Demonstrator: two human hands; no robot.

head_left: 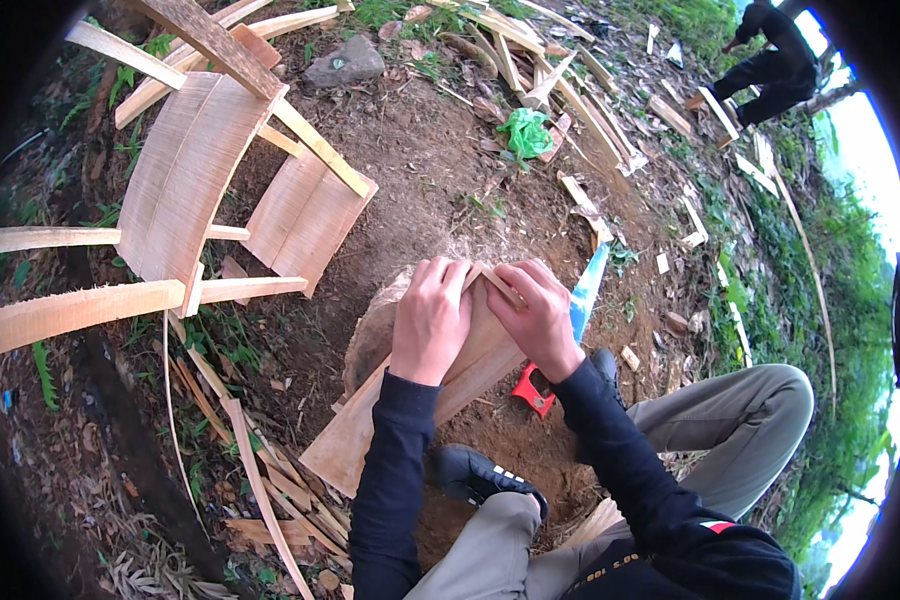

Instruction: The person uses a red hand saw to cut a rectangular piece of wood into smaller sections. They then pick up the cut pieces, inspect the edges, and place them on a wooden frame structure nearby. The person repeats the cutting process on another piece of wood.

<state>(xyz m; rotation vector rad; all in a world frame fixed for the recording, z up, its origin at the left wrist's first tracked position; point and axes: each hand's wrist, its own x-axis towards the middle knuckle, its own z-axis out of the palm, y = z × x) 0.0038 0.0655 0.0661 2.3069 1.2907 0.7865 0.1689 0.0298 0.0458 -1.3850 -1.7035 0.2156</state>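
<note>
Standing at the far left, a pale wooden frame [165,180] showed flat panels set between bars, with loose wood strips [255,490] lying below it. Farther right came a cut stump [365,345], and at it was a wooden board [490,345], slanting down toward the lower left. The person's left hand [432,320] was closed over the board's upper end, fingers curled. Judging by its look, the board was light for its breadth and stiff, its raw grain giving little slip; its thin edges seemed liable to splinter or split, so the broad faces looked the kinder hold. A crumpled green plastic bag [526,133] lay well apart, beyond the hands. The right hand [537,315] gripped the upper end from the other side, fingers bent around a narrow wooden edge; whether that edge belonged to a separate piece could not be told. Near that hand lay a red-handled saw [532,398]. No lettering could be made out on the wood. White lettering crossed the person's dark top [660,560], and a small red-and-white patch [717,526] marked it too. At the upper right was another person [780,60] in dark clothes.
</note>
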